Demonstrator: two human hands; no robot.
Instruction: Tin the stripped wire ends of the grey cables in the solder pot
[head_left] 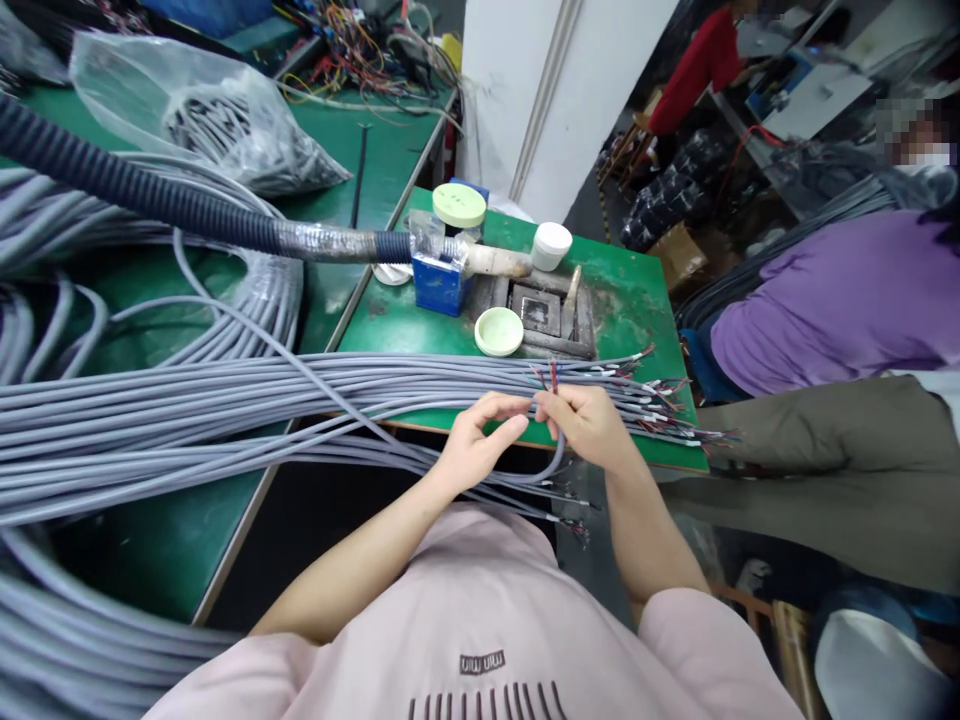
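My right hand [583,420] pinches the end of a grey cable [559,460], whose loose red and blue wires [554,374] stick up above the fingers. Below that hand, the cable bends round and runs back to the left. My left hand [487,432] is close beside it, thumb apart from curved fingers; the fingertips point at the held end, and nothing shows in its grasp. Under and behind both hands lies a thick bundle of grey cables [360,385]. Their stripped ends [660,395], with thin coloured wires and white wraps, fan out at the right.
Behind the cables stand a square metal pot [541,310], a pale green lid [499,331], a white tub [551,246] and a blue box [438,288]. A black corrugated hose [187,205] crosses from the left. A person in purple [840,300] is at the right.
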